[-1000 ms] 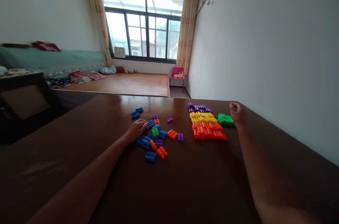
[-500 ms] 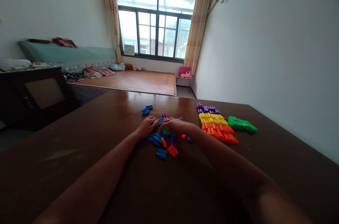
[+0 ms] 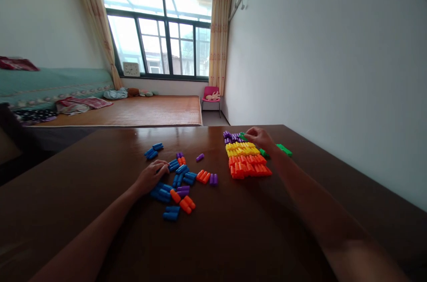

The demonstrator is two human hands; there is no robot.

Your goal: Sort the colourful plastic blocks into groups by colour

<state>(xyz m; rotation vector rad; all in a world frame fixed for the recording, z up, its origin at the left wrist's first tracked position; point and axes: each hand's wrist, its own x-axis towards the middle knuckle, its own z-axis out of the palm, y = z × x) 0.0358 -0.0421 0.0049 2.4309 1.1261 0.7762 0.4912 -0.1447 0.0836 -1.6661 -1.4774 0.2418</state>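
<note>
My right hand [image 3: 260,138] is closed in a pinch on a green plastic block [image 3: 243,136], above the right end of the purple blocks [image 3: 228,138]. Yellow blocks [image 3: 243,149] and orange blocks [image 3: 248,167] lie in rows nearer to me. Under and beyond my right forearm are green blocks [image 3: 284,150], partly covered by it. My left hand [image 3: 151,177] rests on the table at the left of a loose cluster, fingers loosely bent beside blue blocks [image 3: 161,192]. Mixed in there are orange blocks [image 3: 187,204] and purple blocks [image 3: 183,191].
A dark brown table [image 3: 213,233] carries all the blocks. Two blue pieces [image 3: 154,151] lie apart at the far left, and a single purple piece [image 3: 200,157] sits between cluster and rows. Beyond stand a bed [image 3: 160,110] and a pink chair [image 3: 211,93].
My right hand has moved from the mixed cluster to the purple row, carrying a green block. My left hand stays by the cluster. The view has turned right.
</note>
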